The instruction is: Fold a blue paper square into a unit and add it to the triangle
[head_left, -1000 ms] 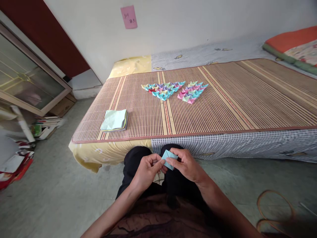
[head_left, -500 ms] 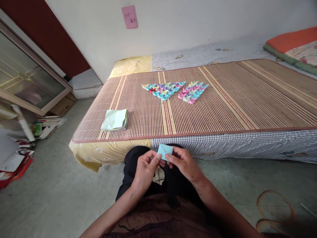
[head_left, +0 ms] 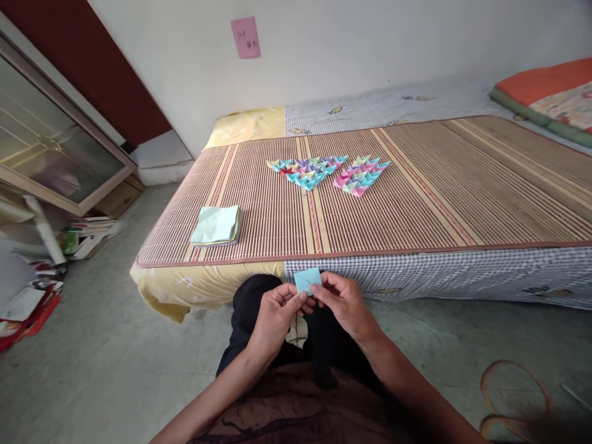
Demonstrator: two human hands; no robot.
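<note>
Between my two hands, above my knees, is a small folded square of light blue paper. My left hand pinches its lower left corner between thumb and fingers. At its right side my right hand grips the edge, with the thumb lying on the front face. Some fingertips are hidden behind the paper. On the bamboo mat ahead lie two groups of folded paper pieces in many colours, a larger left group and a smaller right group. A stack of pale green paper sheets rests on the mat to the left.
The striped bamboo mat covers a bed with a checked sheet. A folded quilt lies at the far right. Books and papers are on the floor at left. A looped band lies on the floor at right.
The blue paper has been turned in my fingers; its visible face no longer shows the diagonal flap edges as before. Both hands keep hold of it. The view has tilted slightly.
</note>
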